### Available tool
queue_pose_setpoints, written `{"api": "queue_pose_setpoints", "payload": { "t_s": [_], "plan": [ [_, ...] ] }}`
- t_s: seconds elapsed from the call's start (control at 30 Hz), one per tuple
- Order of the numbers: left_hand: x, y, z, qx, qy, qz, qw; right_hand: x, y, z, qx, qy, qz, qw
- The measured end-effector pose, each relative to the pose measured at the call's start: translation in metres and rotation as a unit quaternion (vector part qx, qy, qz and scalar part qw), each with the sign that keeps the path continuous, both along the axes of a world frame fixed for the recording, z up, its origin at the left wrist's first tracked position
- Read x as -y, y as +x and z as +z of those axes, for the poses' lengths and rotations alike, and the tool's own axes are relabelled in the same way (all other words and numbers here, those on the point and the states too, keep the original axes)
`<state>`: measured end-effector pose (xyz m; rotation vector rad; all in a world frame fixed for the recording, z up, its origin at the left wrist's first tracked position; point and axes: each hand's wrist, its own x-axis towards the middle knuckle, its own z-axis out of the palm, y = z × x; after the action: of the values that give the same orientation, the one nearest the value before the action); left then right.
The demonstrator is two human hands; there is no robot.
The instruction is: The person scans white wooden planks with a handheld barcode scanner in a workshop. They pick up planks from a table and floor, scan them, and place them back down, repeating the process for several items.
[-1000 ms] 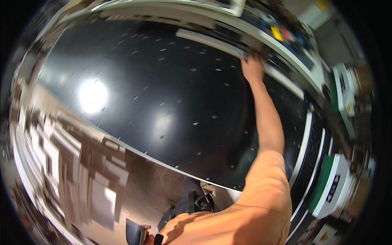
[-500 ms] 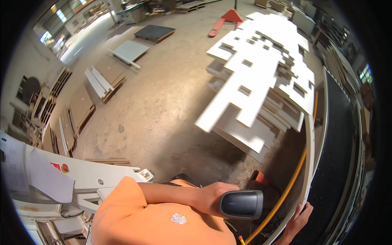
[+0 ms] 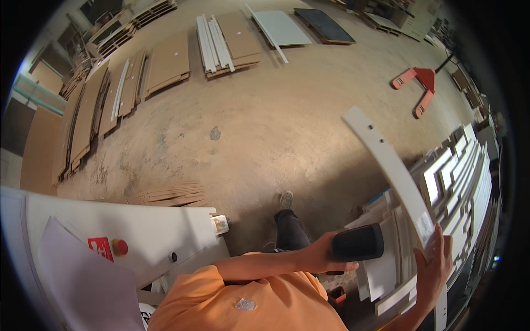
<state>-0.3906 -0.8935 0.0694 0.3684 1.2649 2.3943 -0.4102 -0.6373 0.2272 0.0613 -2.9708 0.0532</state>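
My left hand (image 3: 324,251) is wrapped round a black handheld scanner (image 3: 359,243), held in front of my orange shirt with the forearm crossing my chest. On the right, my right hand (image 3: 434,269) grips a long, narrow white board (image 3: 393,168) near its middle. The board slants away to the far left of that hand, and its lower end shows below the wrist. Two small dark holes mark its far end, and a pale label-like patch lies just beyond my fingers. The scanner's head is apart from the board.
Stacked white panels (image 3: 458,187) stand close on the right. Near left is a white machine table (image 3: 66,226) with a red button (image 3: 120,247) and a paper sheet (image 3: 83,276). Flat brown panels (image 3: 168,60) line the far floor. A red pallet jack (image 3: 425,80) stands at far right.
My view has turned, so the floor stacks and pallet jack sit further right. The white board in my right hand has swung out in front of me. The scanner stays in my left hand.
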Motion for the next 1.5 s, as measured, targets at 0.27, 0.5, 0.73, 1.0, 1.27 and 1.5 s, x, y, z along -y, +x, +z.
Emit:
{"api": "queue_pose_setpoints", "payload": {
  "t_s": [0.27, 0.5, 0.73, 1.0, 1.27, 1.5],
  "plan": [
    [0.113, -0.218, -0.084, 0.080, -0.032, 0.155, 0.984, 0.195, -0.287, -0.111, 0.113, 0.019, 0.282, 0.953],
    [0.234, -0.363, -0.117, 0.299, 0.010, 0.385, 0.873, 0.374, -0.438, -0.221, 0.176, -0.094, 0.441, 0.875],
    [0.396, -0.546, -0.186, 0.258, -0.023, 0.548, 0.795, 0.404, -0.625, -0.306, 0.394, -0.107, 0.411, 0.815],
    [0.531, -0.803, -0.227, 0.310, 0.068, 0.392, 0.863, 0.469, -0.838, -0.335, 0.507, -0.090, 0.295, 0.805],
    [0.561, -0.946, -0.248, 0.331, -0.036, 0.489, 0.806, 0.534, -1.081, -0.456, 0.711, -0.263, 0.175, 0.629],
    [0.532, -0.984, -0.360, 0.488, -0.069, 0.594, 0.636, 0.608, -1.348, -0.809, 0.439, -0.031, 0.169, 0.882]
  ]
}}
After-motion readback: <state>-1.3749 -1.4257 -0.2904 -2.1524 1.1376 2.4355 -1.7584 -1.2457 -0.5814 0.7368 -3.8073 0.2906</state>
